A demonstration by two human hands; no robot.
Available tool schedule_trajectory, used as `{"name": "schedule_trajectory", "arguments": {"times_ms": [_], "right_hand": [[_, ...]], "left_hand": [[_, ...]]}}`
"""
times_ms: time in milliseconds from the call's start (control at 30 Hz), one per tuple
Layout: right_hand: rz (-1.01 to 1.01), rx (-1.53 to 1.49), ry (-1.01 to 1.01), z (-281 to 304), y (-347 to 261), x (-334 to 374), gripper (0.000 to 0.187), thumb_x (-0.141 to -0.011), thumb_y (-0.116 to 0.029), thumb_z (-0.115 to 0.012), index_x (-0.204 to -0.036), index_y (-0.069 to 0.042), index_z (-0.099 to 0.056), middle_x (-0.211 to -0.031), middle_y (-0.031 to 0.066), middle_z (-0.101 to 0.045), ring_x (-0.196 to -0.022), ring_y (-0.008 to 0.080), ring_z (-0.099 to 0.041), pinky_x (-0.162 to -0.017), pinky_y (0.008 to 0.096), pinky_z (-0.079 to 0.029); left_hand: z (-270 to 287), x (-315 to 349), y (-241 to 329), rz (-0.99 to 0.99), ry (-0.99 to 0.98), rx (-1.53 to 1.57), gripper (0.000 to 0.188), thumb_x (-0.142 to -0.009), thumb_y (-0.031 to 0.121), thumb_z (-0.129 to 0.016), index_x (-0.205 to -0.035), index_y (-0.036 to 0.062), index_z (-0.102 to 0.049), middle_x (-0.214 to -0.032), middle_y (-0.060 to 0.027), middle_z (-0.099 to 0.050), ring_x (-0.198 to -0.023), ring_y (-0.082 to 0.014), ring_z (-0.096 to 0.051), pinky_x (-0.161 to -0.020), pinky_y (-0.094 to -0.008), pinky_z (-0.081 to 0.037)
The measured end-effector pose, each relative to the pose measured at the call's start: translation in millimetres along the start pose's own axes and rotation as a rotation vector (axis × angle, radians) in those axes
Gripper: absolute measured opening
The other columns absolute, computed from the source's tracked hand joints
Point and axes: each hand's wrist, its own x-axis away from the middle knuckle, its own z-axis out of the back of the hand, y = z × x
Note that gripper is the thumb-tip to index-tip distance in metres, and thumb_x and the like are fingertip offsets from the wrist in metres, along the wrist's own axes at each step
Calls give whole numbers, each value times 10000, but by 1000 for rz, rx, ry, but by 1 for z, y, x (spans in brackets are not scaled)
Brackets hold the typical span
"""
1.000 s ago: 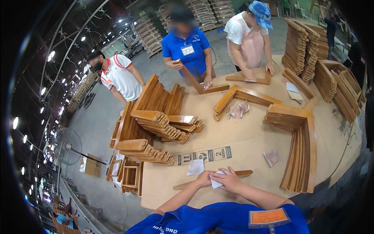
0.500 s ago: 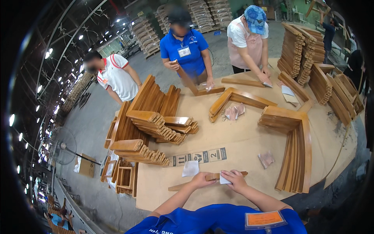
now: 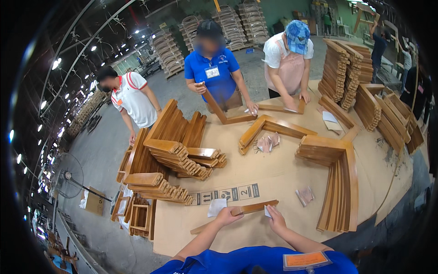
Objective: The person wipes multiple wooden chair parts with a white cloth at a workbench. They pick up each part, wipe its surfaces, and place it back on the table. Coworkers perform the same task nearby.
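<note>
My left hand (image 3: 226, 217) is closed around the left end of a varnished brown wooden piece (image 3: 255, 208), tilted slightly up to the right over the table. A folded white sheet (image 3: 267, 211) is pinched in my right hand (image 3: 277, 221), against or close to the near edge of the wood. Part of a wooden bar (image 3: 200, 228) shows beyond my left forearm; whether it joins the held piece is hidden. Another white sheet (image 3: 216, 207) lies flat just past my left hand. To the right rests a crumpled pinkish sheet (image 3: 305, 197).
Stacked angled wooden parts (image 3: 169, 153) crowd the cardboard-covered table (image 3: 237, 176) at left; another stack (image 3: 340, 187) stands right. Across the table, a person in blue (image 3: 214, 68) holds an L-shaped part, and a person in a pink apron (image 3: 287, 64) works on another.
My right hand and its white sheet have come off the top of the wood to its near edge, uncovering more of it. The whole view has shifted slightly.
</note>
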Motion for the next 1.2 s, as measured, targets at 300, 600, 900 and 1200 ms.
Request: {"name": "schedule_trajectory", "arguments": {"times_ms": [300,600,900,1200], "right_hand": [[215,141,-23,-29,-40,-20,719,-698,32,-512,-1398,-52,-368,-1431,145,-383,-1324,367,-346,-1082,469,-300],[269,145,-26,-20,-41,-24,702,-669,33,-573,-1348,-36,-409,-1367,168,-432,-1282,385,-381,-1062,459,-324],[268,123,-31,-28,-31,-20,694,-669,36,-552,-1347,-41,-425,-1372,173,-436,-1282,392,-383,-1096,460,-300],[142,-79,-29,78,-42,-84,570,-814,107,-417,-1363,-46,-436,-1387,165,-459,-1290,302,-429,-1078,364,-331]], "left_hand": [[-4,-5,-5,-13,100,-43,452,-719,461,-733,-1031,137,-691,-903,-132,-698,-823,-308,-671,-747,-377,-534],[1,-2,0,-55,107,-27,451,-704,412,-759,-1025,104,-687,-864,-128,-698,-788,-288,-677,-731,-361,-538],[0,-2,1,-42,125,-46,455,-710,414,-748,-1049,117,-684,-850,-134,-696,-765,-290,-674,-701,-362,-531],[-1,-4,0,35,41,-33,403,-714,404,-729,-992,115,-693,-856,-146,-694,-783,-300,-670,-715,-372,-531]]}}
